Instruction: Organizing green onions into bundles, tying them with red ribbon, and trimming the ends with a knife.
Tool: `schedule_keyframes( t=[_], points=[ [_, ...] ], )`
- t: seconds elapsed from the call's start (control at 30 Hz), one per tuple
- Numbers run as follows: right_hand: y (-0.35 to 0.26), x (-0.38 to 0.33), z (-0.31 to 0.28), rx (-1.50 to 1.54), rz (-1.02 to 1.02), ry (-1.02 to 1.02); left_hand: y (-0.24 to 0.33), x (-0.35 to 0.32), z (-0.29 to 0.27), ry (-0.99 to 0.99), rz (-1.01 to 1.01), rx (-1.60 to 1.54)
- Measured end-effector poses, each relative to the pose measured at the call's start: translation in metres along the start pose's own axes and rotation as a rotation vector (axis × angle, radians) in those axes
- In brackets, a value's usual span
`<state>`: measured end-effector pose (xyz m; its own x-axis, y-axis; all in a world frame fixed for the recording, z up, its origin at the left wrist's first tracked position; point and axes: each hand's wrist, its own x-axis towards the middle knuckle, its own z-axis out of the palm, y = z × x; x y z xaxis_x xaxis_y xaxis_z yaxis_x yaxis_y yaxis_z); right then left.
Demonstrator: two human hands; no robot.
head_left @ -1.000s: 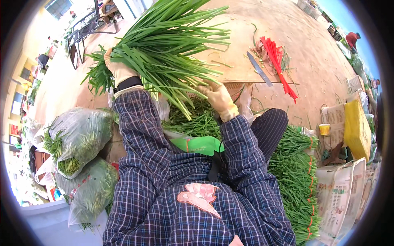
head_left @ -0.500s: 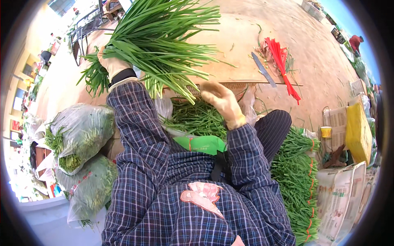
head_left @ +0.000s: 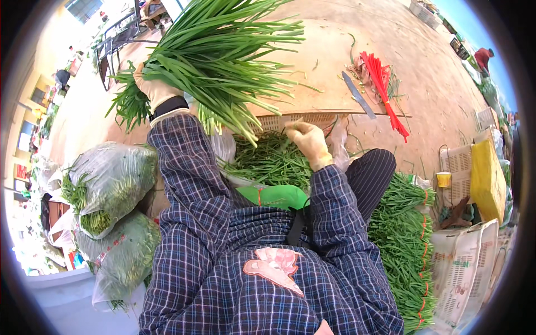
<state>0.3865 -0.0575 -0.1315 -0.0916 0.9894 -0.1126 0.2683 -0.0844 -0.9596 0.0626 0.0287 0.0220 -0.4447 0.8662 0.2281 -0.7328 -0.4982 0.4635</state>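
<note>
Hands (head_left: 153,89) (head_left: 307,139), one chive bunch (head_left: 223,56)

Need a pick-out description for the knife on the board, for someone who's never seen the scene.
Start at the big tan wooden board ahead of the person, right of the green chive bunch held in the left hand. Near its right edge lies the knife, beside a bundle of red ties. It is the only grey, flat metal blade there.
</note>
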Motion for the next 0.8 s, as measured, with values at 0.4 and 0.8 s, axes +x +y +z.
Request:
schedule_keyframes(
  t=[0.4,0.8],
  points=[
    [-0.033,0.062,0.059,1.410,-0.093,-0.421,-0.010,0.021,-0.026,0.012,0.140,0.401],
    [-0.031,0.062,0.012,0.991,0.034,-0.200,-0.013,-0.003,-0.029,-0.106,0.084,0.336]
  ],
)
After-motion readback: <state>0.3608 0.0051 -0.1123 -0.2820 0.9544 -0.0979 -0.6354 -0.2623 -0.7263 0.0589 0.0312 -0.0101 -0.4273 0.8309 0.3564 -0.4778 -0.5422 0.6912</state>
